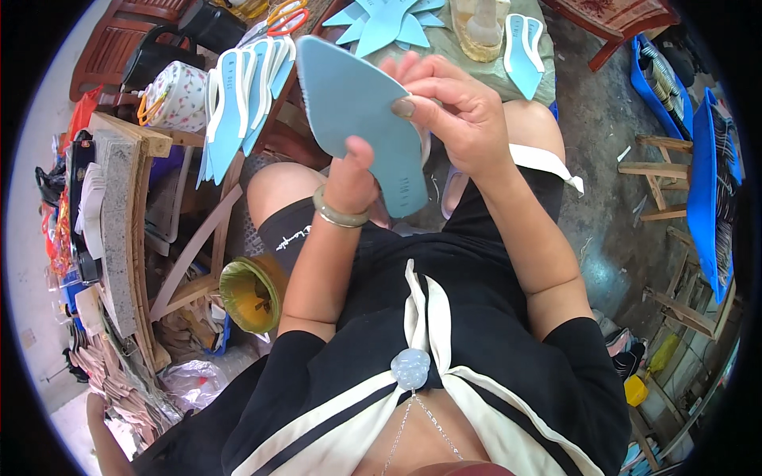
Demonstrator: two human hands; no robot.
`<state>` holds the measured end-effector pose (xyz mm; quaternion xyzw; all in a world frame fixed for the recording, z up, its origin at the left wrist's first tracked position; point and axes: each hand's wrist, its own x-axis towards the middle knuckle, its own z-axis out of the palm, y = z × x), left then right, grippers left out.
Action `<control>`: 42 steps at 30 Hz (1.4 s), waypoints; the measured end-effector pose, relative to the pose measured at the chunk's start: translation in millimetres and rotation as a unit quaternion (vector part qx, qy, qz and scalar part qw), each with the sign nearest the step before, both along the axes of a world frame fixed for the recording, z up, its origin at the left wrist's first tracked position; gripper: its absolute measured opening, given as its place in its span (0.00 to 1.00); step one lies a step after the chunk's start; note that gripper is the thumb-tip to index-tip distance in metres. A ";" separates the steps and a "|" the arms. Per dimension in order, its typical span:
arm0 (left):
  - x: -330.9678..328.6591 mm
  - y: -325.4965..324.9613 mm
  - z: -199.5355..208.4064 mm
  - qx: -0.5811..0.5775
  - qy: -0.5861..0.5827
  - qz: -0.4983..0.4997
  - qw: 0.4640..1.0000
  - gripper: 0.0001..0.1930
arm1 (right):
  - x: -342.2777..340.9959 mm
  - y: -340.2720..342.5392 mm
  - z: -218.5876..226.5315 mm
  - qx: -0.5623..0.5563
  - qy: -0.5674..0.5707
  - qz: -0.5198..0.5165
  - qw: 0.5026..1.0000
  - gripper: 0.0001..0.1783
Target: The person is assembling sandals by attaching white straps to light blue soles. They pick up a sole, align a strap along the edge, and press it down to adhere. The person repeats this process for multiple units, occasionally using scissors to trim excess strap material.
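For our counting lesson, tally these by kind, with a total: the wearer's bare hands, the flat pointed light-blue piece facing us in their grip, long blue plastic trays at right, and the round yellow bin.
Wearer's bare left hand and bare right hand: 2
Flat pointed light-blue piece: 1
Long blue plastic trays: 2
Round yellow bin: 1
Total: 6

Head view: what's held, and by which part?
Light-blue pointed sheet: right hand pinches its right edge; left hand holds its left edge, grip partly hidden behind it.
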<state>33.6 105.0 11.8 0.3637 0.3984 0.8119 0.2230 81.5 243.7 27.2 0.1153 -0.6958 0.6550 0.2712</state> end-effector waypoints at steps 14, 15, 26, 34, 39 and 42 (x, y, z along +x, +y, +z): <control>0.7 2.8 10.0 0.090 -0.098 0.125 0.983 0.28 | 14.9 -21.8 -27.3 -0.201 -0.150 -0.017 0.968 0.13; 0.2 0.1 10.4 0.097 -0.105 0.124 0.982 0.28 | 16.2 -22.0 -26.0 -0.190 -0.156 -0.010 0.969 0.12; -1.6 -12.8 16.1 0.133 -0.126 0.096 0.978 0.27 | 26.6 -29.1 -22.9 -0.177 -0.204 0.056 0.961 0.12; 0.2 -14.3 24.8 0.125 -0.130 0.129 0.975 0.29 | 24.0 -19.4 -12.5 -0.186 -0.202 0.044 0.961 0.11; -1.8 -15.1 19.6 0.141 -0.134 0.110 0.975 0.28 | 25.7 -31.6 -20.4 -0.168 -0.209 0.055 0.962 0.12; -0.4 -16.1 20.5 0.125 -0.105 0.110 0.980 0.25 | 26.8 -30.4 -21.0 -0.150 -0.230 0.063 0.959 0.13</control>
